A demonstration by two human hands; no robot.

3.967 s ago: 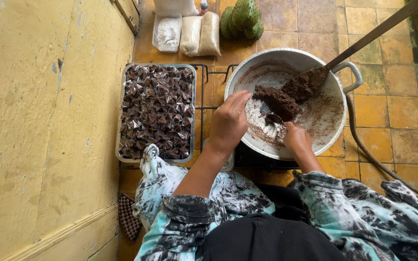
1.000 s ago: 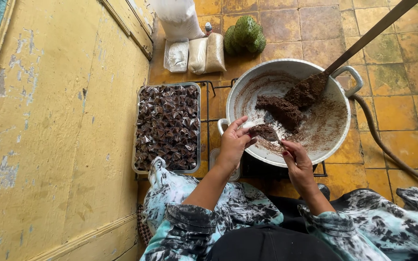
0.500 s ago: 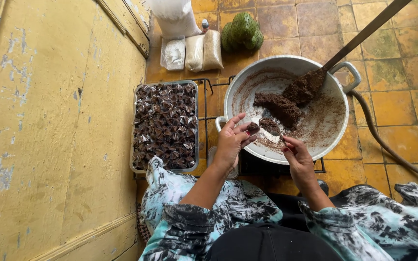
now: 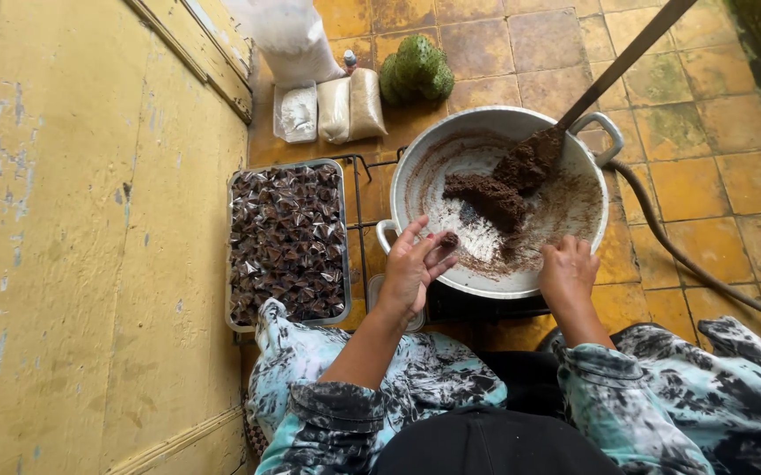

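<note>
Head view, looking straight down: the left hand (image 4: pixel 411 268) hovers over the near-left rim of the big metal pot (image 4: pixel 416 163), fingers curled, pinching a small dark lump of paste (image 4: pixel 448 239) at the fingertips, just inside the rim. The right hand (image 4: pixel 567 271) rests at the pot's near edge, knuckles up, fingers folded down inside; whether it grips anything, I cannot tell. In the pot, a dark brown mound of paste (image 4: pixel 497 198) sits mid-basin, its long axis running from lower left up toward the upper right, where it meets the spoon (image 4: pixel 614 75). The spoon's long handle slants up and away to the top right corner, its loaded head down in the pot. Left of the pot, just beside it, a rectangular metal tray (image 4: pixel 229 255) is packed with dark wrapped pieces, long side running away from the person. Beyond it on the tiled floor (image 4: pixel 706 158) lie pale bags (image 4: pixel 350 105) and a green spiky fruit (image 4: pixel 416 70).
</note>
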